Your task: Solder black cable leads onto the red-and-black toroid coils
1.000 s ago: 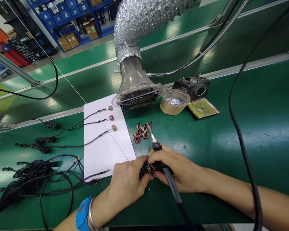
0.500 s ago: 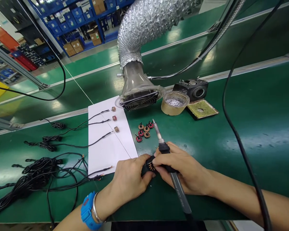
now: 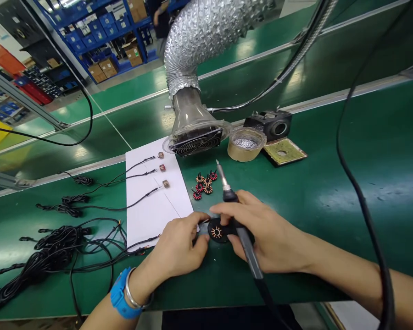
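Observation:
Between my hands is a black round piece [image 3: 212, 239] with a copper-wound ring coil [image 3: 216, 232] at its middle. My left hand [image 3: 179, 247] is closed, thumb and forefinger pinching a small greyish part at the left side of the black piece; its kind is unclear. My right hand [image 3: 268, 238] is closed around the soldering iron [image 3: 250, 256], tip pointing up and away, with its fingers also against the black piece's right side. Just beyond, several small ring coils [image 3: 206, 182] with red or copper windings lie in a cluster on the green table [image 3: 330, 206].
A white sheet [image 3: 147, 211] on the left bears three small coils [image 3: 162, 168] beside cable ends. Bundled black cables [image 3: 58, 247] lie farther left. A fume duct [image 3: 196, 119] hangs over the back, beside a tape roll [image 3: 246, 149], an iron stand [image 3: 271, 123] and a yellow sponge [image 3: 284, 153].
My left hand has shifted left, from around the black piece to its left side. My right forefinger has lifted and stretched out. The iron's tip has risen slightly. A person appears near the shelves.

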`<state>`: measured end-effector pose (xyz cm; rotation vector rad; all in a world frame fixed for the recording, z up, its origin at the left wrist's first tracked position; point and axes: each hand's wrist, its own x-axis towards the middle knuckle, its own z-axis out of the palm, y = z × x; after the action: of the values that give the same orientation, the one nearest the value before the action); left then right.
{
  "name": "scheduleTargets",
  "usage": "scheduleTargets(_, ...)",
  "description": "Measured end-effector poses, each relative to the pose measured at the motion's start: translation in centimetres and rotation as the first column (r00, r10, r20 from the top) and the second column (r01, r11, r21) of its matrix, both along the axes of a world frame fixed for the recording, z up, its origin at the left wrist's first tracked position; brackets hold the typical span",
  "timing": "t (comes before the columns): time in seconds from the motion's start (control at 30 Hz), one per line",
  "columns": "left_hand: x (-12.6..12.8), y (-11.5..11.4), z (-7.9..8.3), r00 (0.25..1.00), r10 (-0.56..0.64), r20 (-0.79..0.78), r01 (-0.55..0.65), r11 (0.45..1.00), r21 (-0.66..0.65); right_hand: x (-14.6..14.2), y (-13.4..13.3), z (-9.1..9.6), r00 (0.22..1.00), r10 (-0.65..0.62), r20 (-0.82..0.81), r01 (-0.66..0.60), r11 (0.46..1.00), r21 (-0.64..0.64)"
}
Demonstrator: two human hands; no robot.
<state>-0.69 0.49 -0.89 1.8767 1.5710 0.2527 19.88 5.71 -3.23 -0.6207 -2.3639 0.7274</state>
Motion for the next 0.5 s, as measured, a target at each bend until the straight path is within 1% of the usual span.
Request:
scheduleTargets(0.07, -0.3, 0.4, 0.1, 0.998, 0.038, 0.052, -0.036, 0.998, -0.049, 0.5, 0.4, -0.2, 0.998, 0.037, -0.055, -0.042, 0.994, -0.102)
scheduleTargets(0.1, -0.4, 0.6, 0.0, 0.995, 0.057, 0.079, -0.051, 0.996, -0.072, 0.6, 0.6, -0.3, 0.996, 0.054, -0.074, -0.063, 0.989, -0.132)
scheduleTargets(0.13, -0.4, 0.7, 0.0, 0.992, 0.072, 0.103, -0.063, 0.994, -0.089, 0.7, 0.7, -0.5, 0.994, 0.067, -0.091, -0.08, 0.986, -0.147)
scheduleTargets(0.2, -0.3, 1.0, -0.3, 0.986, 0.092, 0.139, -0.078, 0.991, -0.105, 0.5, 0.8, -0.8, 0.989, 0.081, -0.126, -0.098, 0.986, -0.137)
scheduleTargets(0.3, 0.1, 1.3, -0.6, 0.979, 0.11, 0.172, -0.091, 0.989, -0.115, -0.2, 0.6, -1.0, 0.987, 0.081, -0.141, -0.093, 0.992, -0.083)
scheduleTargets(0.37, 0.4, 1.4, -0.7, 0.974, 0.122, 0.19, -0.097, 0.986, -0.138, -0.6, 0.3, -0.9, 0.991, 0.063, -0.119, -0.065, 0.998, -0.014)
scheduleTargets(0.43, 0.6, 1.4, -0.7, 0.972, 0.13, 0.198, -0.101, 0.983, -0.154, -0.9, -0.1, -0.7, 0.998, 0.038, -0.06, -0.033, 0.996, 0.081)
scheduleTargets(0.5, 0.6, 1.4, -0.8, 0.972, 0.13, 0.197, -0.1, 0.983, -0.154, -1.1, -0.4, -0.4, 0.999, 0.014, 0.029, -0.019, 0.984, 0.179)
